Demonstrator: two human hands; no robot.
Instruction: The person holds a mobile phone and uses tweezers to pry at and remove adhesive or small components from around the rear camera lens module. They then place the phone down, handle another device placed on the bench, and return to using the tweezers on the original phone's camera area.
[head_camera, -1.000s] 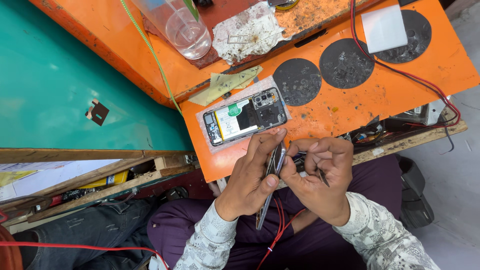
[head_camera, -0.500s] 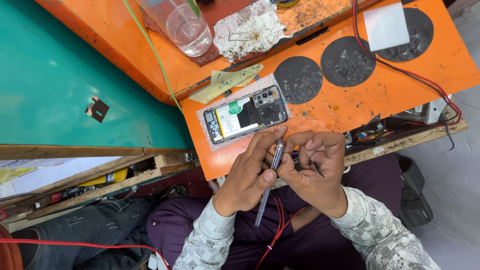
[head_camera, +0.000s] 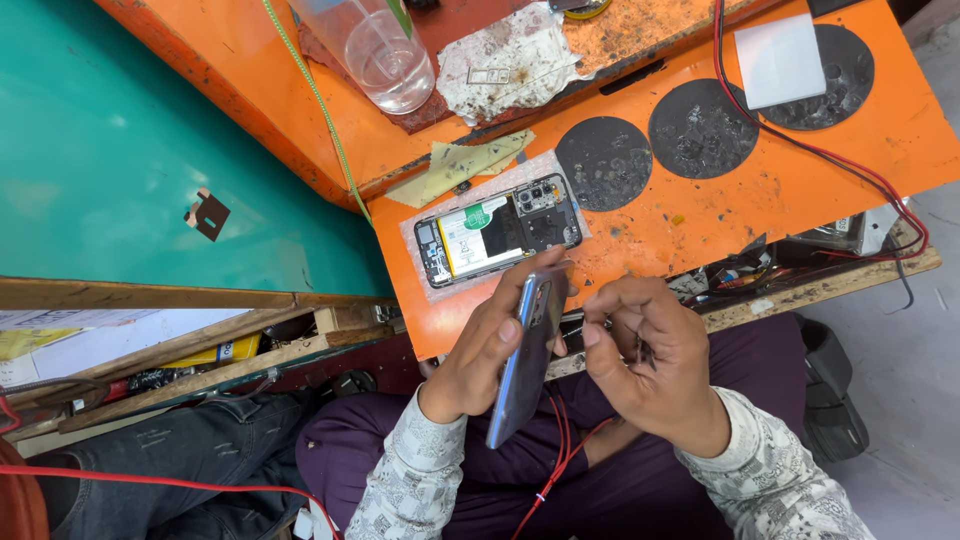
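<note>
Person sits low at an orange bench (head_camera: 800, 190), both hands just off its front edge. Left hand (head_camera: 490, 350) is closed round a slim blue-grey phone back cover (head_camera: 525, 355), held on edge, thumb on one face and fingers behind. Right hand (head_camera: 650, 350) is curled shut just beside it, fingertips pinching something small and dark, prob. tweezers or a tiny part; too small to tell. The two hands nearly touch at the cover's top end.

Just above the hands, flat on the bench, lies an opened phone (head_camera: 498, 232), insides up: battery w/ white and green label, camera block at the right end. The left fingertips overlap its lower edge from where I stand, so that edge is hidden.

Around it: yellowish tape scraps (head_camera: 460, 165) just above the phone, three round black pads (head_camera: 700, 128) in a row to the right, a white square sheet (head_camera: 780, 62) lying over the far one. A clear plastic bottle (head_camera: 385, 55) stands on the raised back shelf, a crumpled whitish cloth (head_camera: 505, 60) next to it. Red and black wires (head_camera: 800, 140) run down across the pads to the bench's right end; another red wire (head_camera: 555, 450) hangs between the forearms over the purple trousers (head_camera: 620, 490). Left of the bench a teal tabletop (head_camera: 120, 160) w/ a small dark chip (head_camera: 208, 214) on it, and a wooden tray of clutter (head_camera: 190, 355) below.
</note>
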